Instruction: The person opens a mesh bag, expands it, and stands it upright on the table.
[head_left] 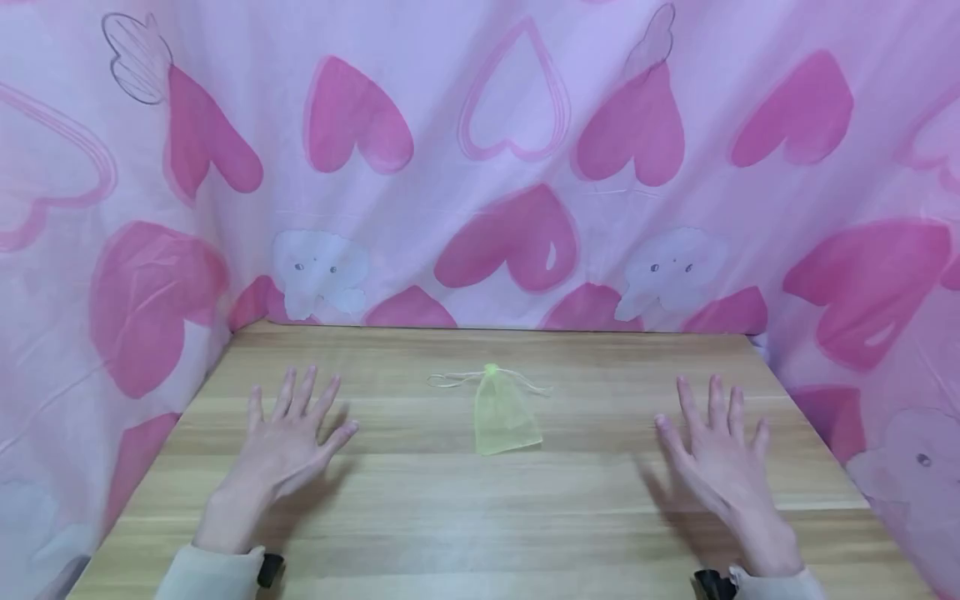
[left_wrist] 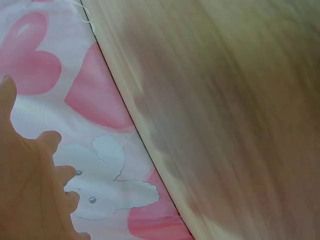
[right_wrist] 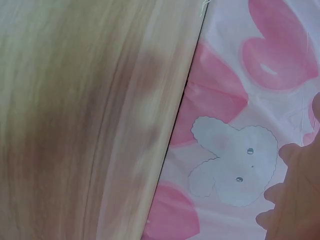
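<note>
A small yellow mesh drawstring pouch (head_left: 507, 417) lies on the wooden table, its neck gathered at the top and its pale cords spread to both sides. To its left, my left hand (head_left: 288, 446) hovers palm down with fingers spread, holding nothing. On the other side my right hand (head_left: 720, 454) is held the same way, also with nothing in it. Both hands are apart from the pouch. The left wrist view shows part of the left hand (left_wrist: 30, 185) at its edge; the right wrist view shows part of the right hand (right_wrist: 297, 190).
The wood-grain table (head_left: 450, 533) reaches back to a pink curtain (head_left: 420, 208) printed with hearts and white cartoon animals, which hangs behind and along both sides. Dark bands (head_left: 270, 570) sit at both wrists by the light sleeves.
</note>
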